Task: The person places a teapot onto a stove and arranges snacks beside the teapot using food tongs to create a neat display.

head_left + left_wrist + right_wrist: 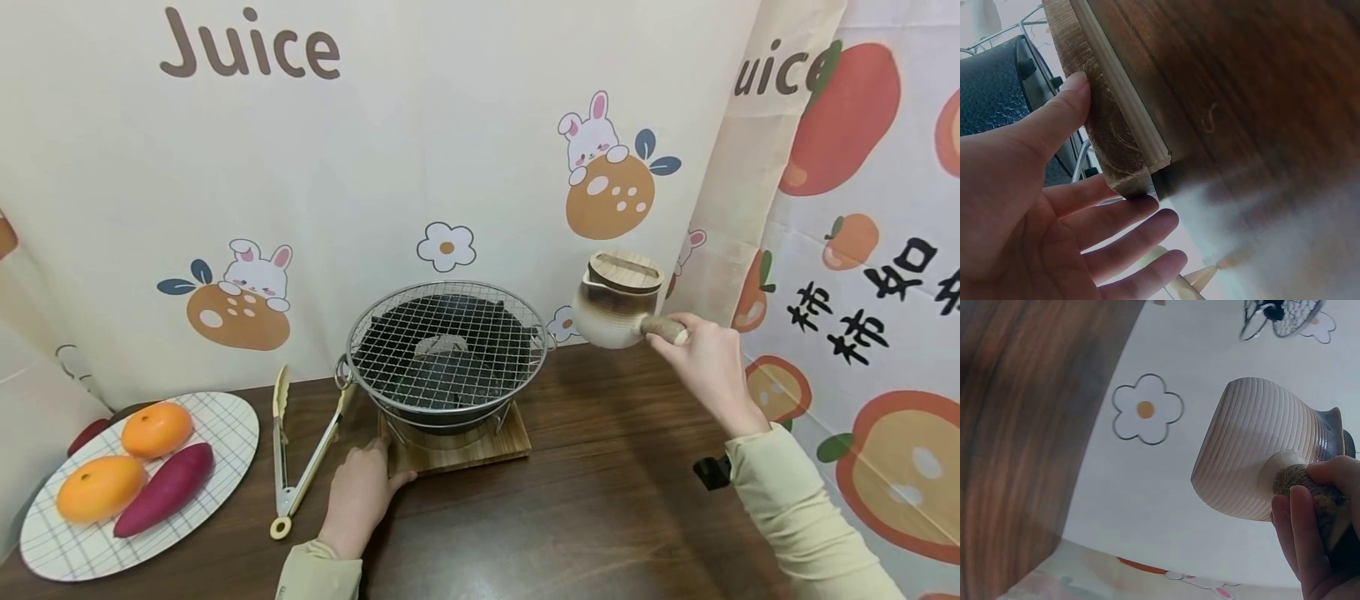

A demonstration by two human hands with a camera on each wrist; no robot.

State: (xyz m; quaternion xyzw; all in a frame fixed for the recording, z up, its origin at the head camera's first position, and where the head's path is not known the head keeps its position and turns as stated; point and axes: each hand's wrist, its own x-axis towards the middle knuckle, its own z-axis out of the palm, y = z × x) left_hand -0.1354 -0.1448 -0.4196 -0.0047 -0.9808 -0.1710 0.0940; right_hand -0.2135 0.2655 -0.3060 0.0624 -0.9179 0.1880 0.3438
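At the right in the head view, my right hand [701,358] grips the side handle [666,328] of a ceramic teapot [611,312], held raised off the table. A wooden lid [626,271] covers it; the right wrist view shows its ribbed pale body [1247,450]. My left hand [363,492] touches the near left corner of a wooden board [480,450], thumb along the front edge [1094,94] and the other fingers fairly straight by the side. On that board stands a round black grill stove [450,417] topped with a wire mesh [450,350].
Left of the stove lie tongs [292,492], spread apart. A checked oval plate [232,450] further left carries two orange fruits [157,429] and a purple sweet potato [167,490]. Printed curtains [450,125] stand behind the dark wooden table [585,517].
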